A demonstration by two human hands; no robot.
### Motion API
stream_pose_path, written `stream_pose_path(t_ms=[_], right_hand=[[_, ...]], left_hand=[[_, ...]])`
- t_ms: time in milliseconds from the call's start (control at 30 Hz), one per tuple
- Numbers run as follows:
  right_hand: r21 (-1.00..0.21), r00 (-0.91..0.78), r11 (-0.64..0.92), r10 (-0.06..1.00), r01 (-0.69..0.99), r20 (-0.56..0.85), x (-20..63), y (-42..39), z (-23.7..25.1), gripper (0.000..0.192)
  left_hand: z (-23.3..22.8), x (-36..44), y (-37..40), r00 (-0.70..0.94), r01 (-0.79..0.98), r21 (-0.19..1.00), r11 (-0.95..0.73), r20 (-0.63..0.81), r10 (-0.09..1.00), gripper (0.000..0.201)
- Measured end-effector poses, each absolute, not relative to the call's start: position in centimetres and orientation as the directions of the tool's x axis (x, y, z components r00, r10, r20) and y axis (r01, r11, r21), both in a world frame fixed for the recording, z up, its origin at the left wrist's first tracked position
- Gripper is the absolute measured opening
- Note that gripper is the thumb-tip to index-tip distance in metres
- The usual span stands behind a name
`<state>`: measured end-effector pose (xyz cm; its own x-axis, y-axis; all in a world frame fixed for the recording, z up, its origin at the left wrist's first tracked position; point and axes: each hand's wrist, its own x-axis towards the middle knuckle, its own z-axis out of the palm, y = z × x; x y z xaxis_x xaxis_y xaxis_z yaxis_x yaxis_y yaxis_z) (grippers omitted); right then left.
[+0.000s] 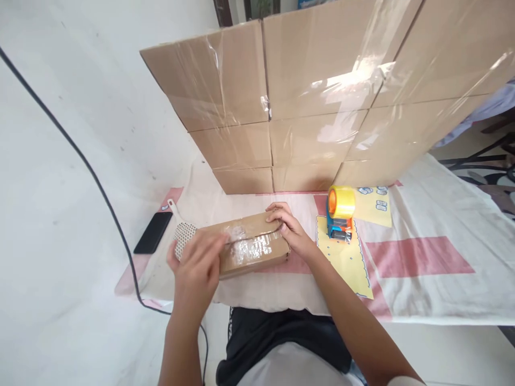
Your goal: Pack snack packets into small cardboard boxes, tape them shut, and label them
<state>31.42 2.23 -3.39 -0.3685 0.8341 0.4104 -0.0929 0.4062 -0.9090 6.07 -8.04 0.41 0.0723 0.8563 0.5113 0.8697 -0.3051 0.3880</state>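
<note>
Small cardboard box (pixel 251 244), taped on top, lies on the cloth-covered surface (pixel 422 279). Left of it: black phone (pixel 153 232), white perforated paddle (pixel 183 233). Left hand (pixel 199 268), fingers spread, presses its near-left end; right hand (pixel 287 228) lies flat on its far-right corner. Right of it: tape dispenser (pixel 340 213). Behind: cardboard wall (pixel 322 96).

Both your forearms are bare from wrist to elbow, with no sleeve, watch, band or glove on either. Your left hand (pixel 200 271), at about seven o'clock in the view, carries no ring that shows, and your right hand (pixel 290 228), near the centre, is just as plain. Down at six o'clock you wear a black garment (pixel 277 335) over your lap, with a light grey-white one (pixel 293 370) below it at the bottom edge.
</note>
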Motion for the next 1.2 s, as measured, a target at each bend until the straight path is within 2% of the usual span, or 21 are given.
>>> stream_pose_path(t_ms=[33,100,233,400,567,633,700,767,833,867,933,967,1033,1100,1167,1200], right_hand=[[-0.901,-0.363,0.425,0.829,-0.085,0.425,31.5,2.3,-3.5,0.047],[-0.9,-0.346,0.432,0.836,-0.066,0.426,31.6,2.4,-3.6,0.043],[-0.91,-0.333,0.413,0.853,-0.038,0.401,31.7,2.3,-3.3,0.029],[-0.916,-0.332,0.401,0.862,-0.015,0.383,31.5,2.7,-2.7,0.018],[-0.909,-0.296,0.417,0.867,-0.006,0.4,30.8,2.5,-2.5,0.018],[-0.892,-0.237,0.45,0.872,0.043,0.429,31.3,1.4,-2.4,0.021],[-0.864,-0.076,0.488,0.873,0.124,0.482,33.3,-0.2,-2.3,0.023],[-0.867,0.187,0.442,0.854,0.231,0.485,36.7,-1.5,-2.4,0.023],[-0.909,0.422,0.266,0.819,0.319,0.388,41.2,-1.7,-2.9,0.027],[-0.92,0.471,0.16,0.82,0.357,0.325,43.4,-1.2,-3.2,0.034],[-0.914,0.386,0.034,0.9,0.404,0.204,47.2,0.6,-4.0,0.043],[-0.913,0.259,0.043,0.953,0.405,0.159,48.5,1.7,-4.4,0.043],[-0.911,0.036,0.121,0.989,0.393,0.146,49.7,3.8,-5.2,0.043],[-0.905,-0.027,0.21,0.976,0.369,0.216,49.2,5.0,-6.0,0.048],[-0.903,0.049,0.262,0.954,0.34,0.296,47.7,5.1,-6.8,0.048],[-0.907,0.088,0.281,0.943,0.314,0.322,46.9,4.8,-7.2,0.047]], left_hand=[[0.7,6.7,-8.2,0.167,0.893,0.281,-0.353,0.521,0.837,0.049],[0.9,7.9,-8.4,0.285,0.895,0.16,-0.415,0.512,0.811,0.046],[0.9,9.2,-8.0,0.301,0.929,0.035,-0.369,0.507,0.808,0.064],[0.8,9.4,-7.3,0.304,0.936,0.017,-0.352,0.471,0.828,0.056],[0.9,9.7,-7.5,0.285,0.943,0.02,-0.333,0.466,0.837,0.054],[0.8,9.7,-7.6,0.277,0.947,0.016,-0.321,0.465,0.841,0.056],[0.5,9.5,-7.4,0.274,0.948,0.014,-0.319,0.477,0.835,0.056],[-0.1,9.2,-6.8,0.289,0.936,0.023,-0.351,0.517,0.806,0.058],[-0.8,8.9,-5.7,0.307,0.918,0.033,-0.395,0.57,0.762,0.06],[-1.1,8.8,-5.1,0.308,0.911,0.038,-0.41,0.596,0.741,0.061],[-1.4,8.7,-3.7,0.307,0.901,0.045,-0.431,0.634,0.71,0.061],[-1.5,8.9,-3.2,0.313,0.892,0.049,-0.449,0.65,0.693,0.059],[-1.7,9.9,-2.5,0.327,0.855,0.06,-0.516,0.709,0.625,0.049],[-2.1,12.2,-2.5,0.316,0.791,0.108,-0.602,0.771,0.553,0.026],[-3.1,15.9,-2.9,0.272,0.701,0.272,-0.659,0.753,0.6,0.008],[-3.7,18.2,-3.0,0.26,0.642,0.414,-0.645,0.673,0.692,0.009]])
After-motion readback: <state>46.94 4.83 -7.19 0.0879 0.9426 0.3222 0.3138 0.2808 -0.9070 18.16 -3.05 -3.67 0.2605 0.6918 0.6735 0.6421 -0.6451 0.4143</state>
